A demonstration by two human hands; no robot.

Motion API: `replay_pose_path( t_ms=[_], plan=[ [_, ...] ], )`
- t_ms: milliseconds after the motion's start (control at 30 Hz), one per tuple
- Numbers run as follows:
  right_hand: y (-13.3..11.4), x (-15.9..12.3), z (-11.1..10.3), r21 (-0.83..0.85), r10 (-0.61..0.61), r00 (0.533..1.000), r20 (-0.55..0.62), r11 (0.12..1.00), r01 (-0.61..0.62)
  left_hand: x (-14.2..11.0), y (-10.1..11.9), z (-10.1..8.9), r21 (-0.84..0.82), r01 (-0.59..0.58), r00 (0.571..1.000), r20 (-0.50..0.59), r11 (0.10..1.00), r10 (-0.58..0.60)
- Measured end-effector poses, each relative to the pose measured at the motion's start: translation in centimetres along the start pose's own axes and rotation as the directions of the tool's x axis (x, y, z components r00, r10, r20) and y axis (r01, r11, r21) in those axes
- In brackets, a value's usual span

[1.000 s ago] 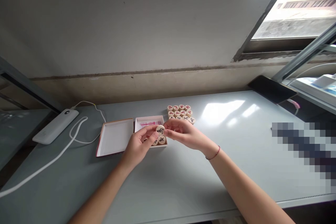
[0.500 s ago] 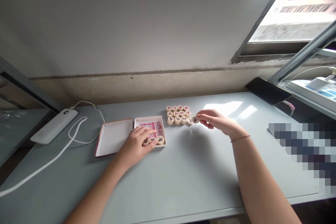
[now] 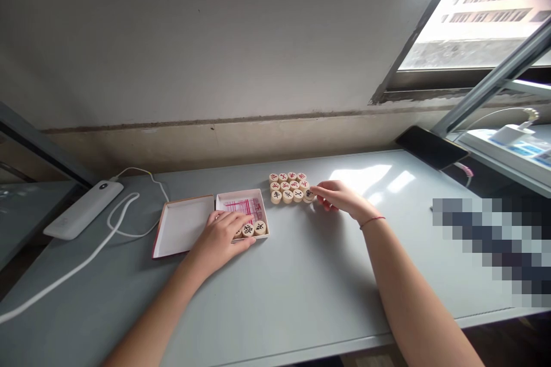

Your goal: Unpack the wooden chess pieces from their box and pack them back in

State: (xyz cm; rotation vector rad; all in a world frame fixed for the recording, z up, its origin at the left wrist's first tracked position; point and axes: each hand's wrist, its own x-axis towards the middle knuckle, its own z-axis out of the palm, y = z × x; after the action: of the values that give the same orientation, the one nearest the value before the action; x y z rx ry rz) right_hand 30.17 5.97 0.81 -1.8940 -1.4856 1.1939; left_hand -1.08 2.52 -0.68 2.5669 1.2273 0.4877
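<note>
in the head view, the right hand (image 3: pixel 342 199) has its grip closed, thumb and finger seemingly pinching a round game piece (image 3: pixel 308 195) by its right edge. that piece is at the right end of the front row of a block of pieces (image 3: pixel 284 186) on the table (image 3: pixel 301 298); whether another piece lies under it is too small to tell. it should be light, hard and stiff, likely wood or something similar, and not easily broken. the smooth faces may slip a little under dry fingertips, so the curved side seems the best place to take hold, thumb opposite finger, with the marked face left uncovered.

it looks like a thick, pale cream disc with a black character on top. the neighbours match it in shape: black marks along the front row, red ones on the two rows behind, all standing close together.

the left hand (image 3: pixel 217 235) lies over the open box (image 3: pixel 263 203), fingers bent above it and thumb along the near wall; i cannot tell if that grip has hold of anything. by its fingers sit more black-marked discs (image 3: pixel 259 227), one of them partly covered, and a pink-red printed sheet (image 3: pixel 241 205) shows behind them. the lid (image 3: pixel 185 226), white inside, lies just left of the box.
</note>
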Motion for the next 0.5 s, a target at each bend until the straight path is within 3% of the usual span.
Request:
replay_pose_path(
  t_ms=[167,300,500],
  plan=[
    [-0.06,-0.33,-0.47,-0.064,0.048,0.999,0.019,0.997,-0.047,0.09,0.12,0.3,-0.015,0.049,0.999,-0.003,0.999,-0.049],
    [0.24,-0.53,-0.91,-0.179,-0.017,0.995,0.102,0.983,0.036,0.1,0.12,0.43,-0.022,0.061,0.998,-0.018,0.998,-0.062],
    [0.27,-0.02,-0.08,-0.414,-0.086,0.996,0.039,0.905,0.094,0.11,0.12,0.45,-0.013,0.068,0.997,-0.023,0.998,-0.068]
  ],
)
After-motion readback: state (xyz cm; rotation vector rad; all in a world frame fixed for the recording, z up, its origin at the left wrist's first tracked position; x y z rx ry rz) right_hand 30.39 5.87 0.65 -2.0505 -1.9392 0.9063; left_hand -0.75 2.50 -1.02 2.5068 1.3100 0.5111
